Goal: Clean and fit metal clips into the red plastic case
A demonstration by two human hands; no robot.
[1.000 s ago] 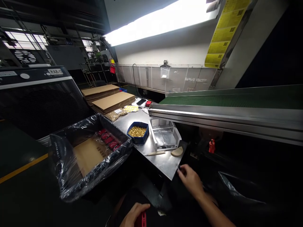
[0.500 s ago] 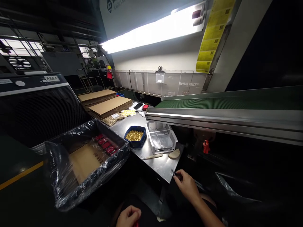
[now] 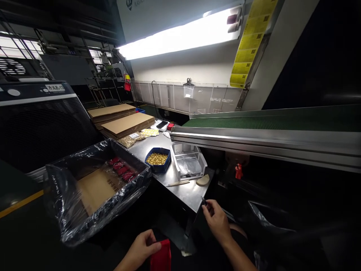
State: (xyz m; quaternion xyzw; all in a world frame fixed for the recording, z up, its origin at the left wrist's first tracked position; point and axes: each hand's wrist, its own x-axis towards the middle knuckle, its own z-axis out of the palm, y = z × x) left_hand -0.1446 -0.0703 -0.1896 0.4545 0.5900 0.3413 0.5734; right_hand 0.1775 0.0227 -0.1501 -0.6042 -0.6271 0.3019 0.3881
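Note:
Low in the picture, my left hand point(image 3: 142, 248) is closed on a small red pouch point(image 3: 161, 256), holding it upright in front of me. My right hand point(image 3: 216, 220) hovers at the near corner of the steel table point(image 3: 186, 194), fingers pinched on a small dark thing I cannot make out. A blue tray of small gold parts point(image 3: 158, 159) sits on the table, with a clear plastic tray point(image 3: 188, 164) to its right. A cardboard box lined with clear plastic point(image 3: 93, 184) on the left holds several red pouches point(image 3: 121, 168).
A green conveyor belt point(image 3: 267, 122) with a steel rail runs across the right. Flat cardboard stacks point(image 3: 124, 122), a bag of gold parts point(image 3: 130, 140), yellow label sheets and a phone lie at the table's far end. A thin stick and a tan disc point(image 3: 203, 180) lie near the clear tray. A black bag point(image 3: 267, 222) opens at lower right.
My left hand has lifted the red pouch into fuller view. My right hand has shifted slightly left along the table corner. The view has panned a little to the right.

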